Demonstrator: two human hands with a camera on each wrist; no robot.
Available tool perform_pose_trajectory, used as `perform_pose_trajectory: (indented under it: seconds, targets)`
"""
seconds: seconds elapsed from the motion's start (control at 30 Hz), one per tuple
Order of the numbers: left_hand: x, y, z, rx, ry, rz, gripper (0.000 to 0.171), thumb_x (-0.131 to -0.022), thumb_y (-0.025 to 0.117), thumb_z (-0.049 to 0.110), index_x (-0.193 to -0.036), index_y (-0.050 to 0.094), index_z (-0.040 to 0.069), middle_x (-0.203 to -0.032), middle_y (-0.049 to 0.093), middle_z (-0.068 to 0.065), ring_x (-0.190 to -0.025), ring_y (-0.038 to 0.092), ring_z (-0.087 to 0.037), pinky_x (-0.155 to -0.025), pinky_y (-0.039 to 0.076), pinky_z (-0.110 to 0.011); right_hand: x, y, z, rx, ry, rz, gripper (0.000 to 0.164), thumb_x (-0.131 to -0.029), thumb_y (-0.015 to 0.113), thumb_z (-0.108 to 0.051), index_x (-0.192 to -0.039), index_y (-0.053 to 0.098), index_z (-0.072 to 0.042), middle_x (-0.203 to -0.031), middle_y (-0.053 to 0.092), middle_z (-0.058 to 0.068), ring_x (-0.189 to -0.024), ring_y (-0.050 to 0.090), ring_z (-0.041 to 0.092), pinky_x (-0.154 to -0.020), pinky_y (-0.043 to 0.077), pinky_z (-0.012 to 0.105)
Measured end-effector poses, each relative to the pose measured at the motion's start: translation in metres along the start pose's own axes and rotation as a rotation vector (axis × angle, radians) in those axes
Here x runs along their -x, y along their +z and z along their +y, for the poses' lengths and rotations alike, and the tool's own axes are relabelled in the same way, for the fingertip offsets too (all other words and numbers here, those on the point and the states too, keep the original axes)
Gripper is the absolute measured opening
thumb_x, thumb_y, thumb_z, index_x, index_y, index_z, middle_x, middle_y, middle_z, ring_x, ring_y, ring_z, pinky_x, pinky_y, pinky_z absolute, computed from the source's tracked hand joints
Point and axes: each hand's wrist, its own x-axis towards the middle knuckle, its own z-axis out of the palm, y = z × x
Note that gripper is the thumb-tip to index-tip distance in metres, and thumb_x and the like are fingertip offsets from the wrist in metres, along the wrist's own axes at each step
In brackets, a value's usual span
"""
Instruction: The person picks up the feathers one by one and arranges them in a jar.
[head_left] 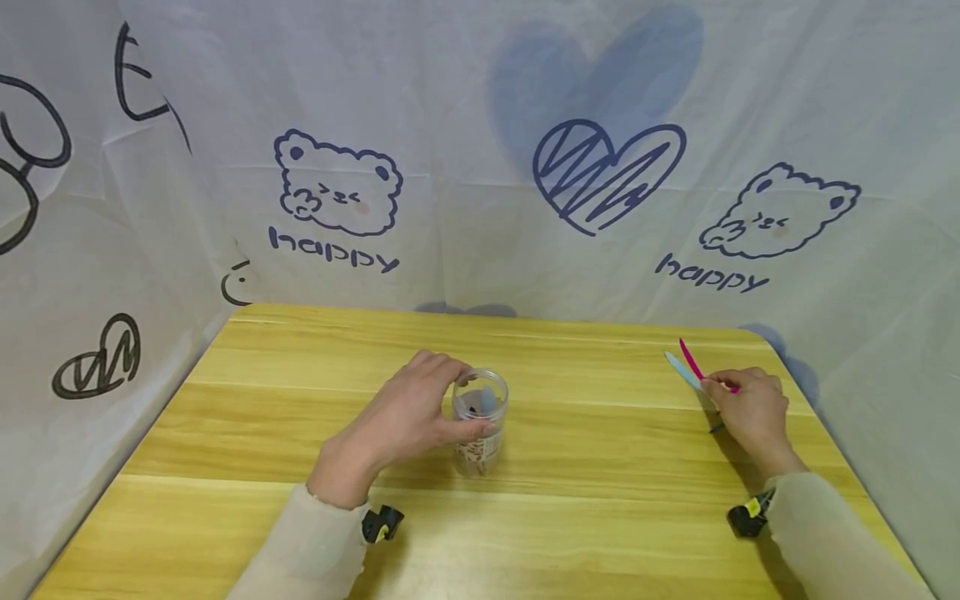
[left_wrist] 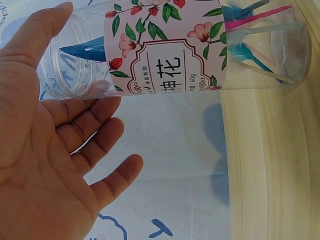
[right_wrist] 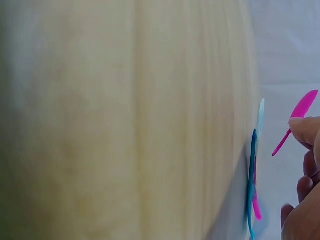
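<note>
My left hand (head_left: 408,417) grips a clear plastic jar (left_wrist: 165,45) near its open rim, thumb on one side and fingers on the other. The jar bears a pink flowered label and stands upright on the table. Inside it are several slim sticks in blue, pink and pale colours; one blue feather-shaped end (left_wrist: 85,51) shows near the mouth. At the table's right side, my right hand (head_left: 752,412) pinches a pink feather-shaped stick (right_wrist: 304,105) between thumb and finger. Close by lie a pale blue one (head_left: 681,368), a teal one (right_wrist: 252,165) and another pink one (right_wrist: 256,207).
The wooden table (head_left: 585,533) has rounded far corners. Behind it and along its sides hangs a white cloth (head_left: 465,125) printed with bears, hearts and lettering. Each wrist wears a small black device, such as the left one (head_left: 381,524).
</note>
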Motion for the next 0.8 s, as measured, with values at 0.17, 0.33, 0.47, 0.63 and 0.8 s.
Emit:
perform_pose_trajectory:
  seconds: [0.17, 0.33, 0.47, 0.63, 0.8]
  targets:
    - [0.0, 0.001, 0.0, 0.001, -0.001, -0.001, 0.073, -0.085, 0.08, 0.063, -0.134, 0.066, 0.011, -0.129, 0.068, -0.001, -0.127, 0.055, -0.021, -0.113, 0.047, -0.046, -0.001, 0.002, -0.002, -0.059, -0.042, 0.088, 0.024, -0.098, 0.075, -0.018, -0.107, 0.078, 0.004, -0.106, 0.067, 0.027, -0.097, 0.053, 0.041, -0.078, 0.037, 0.046]
    - [-0.001, 0.001, 0.0, 0.008, -0.004, -0.004, 0.074, -0.085, 0.081, 0.063, -0.136, 0.066, 0.011, -0.13, 0.068, 0.0, -0.126, 0.055, -0.021, -0.113, 0.047, -0.046, 0.0, 0.003, -0.009, -0.122, -0.047, 0.1, 0.023, -0.099, 0.075, -0.017, -0.106, 0.078, 0.004, -0.103, 0.064, 0.023, -0.094, 0.051, 0.031, -0.076, 0.034, 0.038]
    - [0.0, 0.001, 0.0, 0.005, -0.004, -0.002, 0.074, -0.085, 0.081, 0.062, -0.136, 0.066, 0.012, -0.13, 0.068, 0.0, -0.126, 0.055, -0.021, -0.114, 0.046, -0.046, 0.001, 0.0, -0.019, -0.159, -0.034, 0.086, 0.025, -0.1, 0.074, -0.02, -0.107, 0.079, 0.003, -0.105, 0.065, 0.02, -0.093, 0.049, 0.023, -0.077, 0.035, 0.034]
    - [0.0, 0.001, 0.0, -0.003, 0.013, 0.01, 0.071, -0.085, 0.083, 0.06, -0.134, 0.067, 0.011, -0.128, 0.069, -0.001, -0.125, 0.056, -0.022, -0.115, 0.045, -0.047, 0.004, -0.004, -0.038, -0.181, -0.046, 0.097, 0.023, -0.099, 0.076, -0.02, -0.107, 0.079, 0.001, -0.103, 0.067, 0.016, -0.086, 0.048, 0.009, -0.075, 0.038, 0.027]
    - [0.0, 0.001, 0.0, -0.004, 0.011, 0.01, 0.071, -0.085, 0.083, 0.059, -0.134, 0.067, 0.01, -0.127, 0.069, -0.001, -0.125, 0.056, -0.022, -0.115, 0.045, -0.047, 0.008, -0.008, -0.064, -0.254, -0.053, 0.099, 0.022, -0.099, 0.076, -0.02, -0.108, 0.08, -0.001, -0.102, 0.067, 0.01, -0.084, 0.047, 0.002, -0.076, 0.039, 0.023]
